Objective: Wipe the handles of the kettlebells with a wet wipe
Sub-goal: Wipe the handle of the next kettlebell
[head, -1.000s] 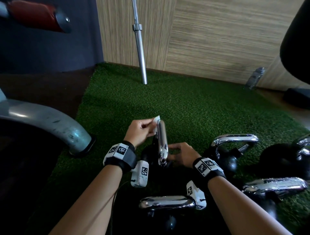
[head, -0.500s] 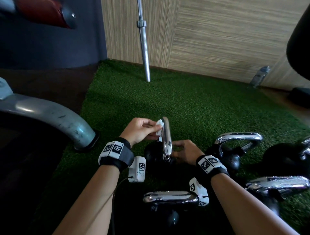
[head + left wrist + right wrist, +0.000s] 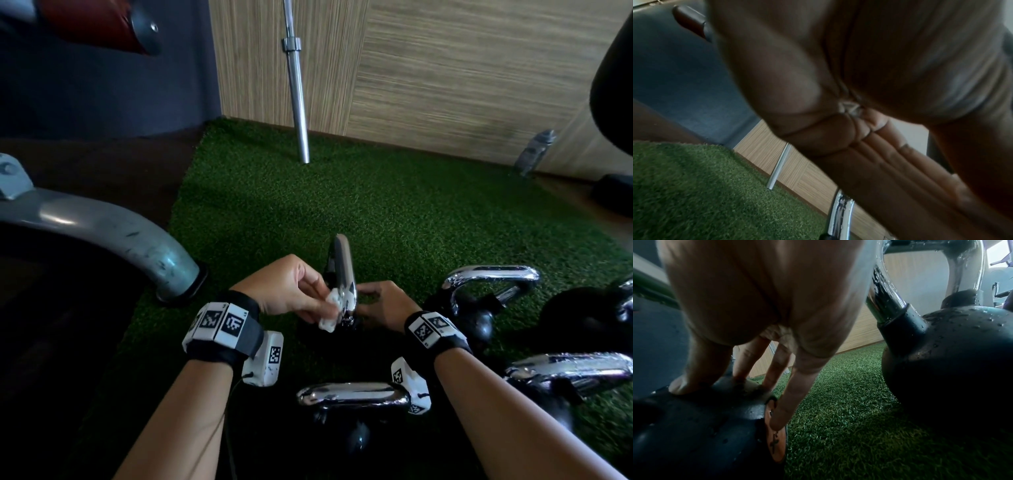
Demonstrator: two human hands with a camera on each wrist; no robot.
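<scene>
My left hand (image 3: 322,296) pinches a crumpled white wet wipe (image 3: 329,313) against the lower near end of an upright chrome handle (image 3: 344,267). The handle belongs to a black kettlebell standing on green turf. In the left wrist view a bit of the wipe (image 3: 850,108) shows inside the curled fingers, and the handle (image 3: 840,216) rises below them. My right hand (image 3: 376,299) rests on the right side of that kettlebell. Its straight fingers (image 3: 785,402) press on the black ball (image 3: 705,426).
Three more chrome-handled kettlebells stand close: one just in front of me (image 3: 352,394), one to the right (image 3: 489,284), one at the near right (image 3: 568,370). A grey machine leg (image 3: 102,233) curves down on the left. A barbell (image 3: 296,102) leans on the wood wall; a bottle (image 3: 534,150) stands far right.
My left hand slid the wipe from the top of the handle down to its near lower end. The right hand stayed on the kettlebell's body.
</scene>
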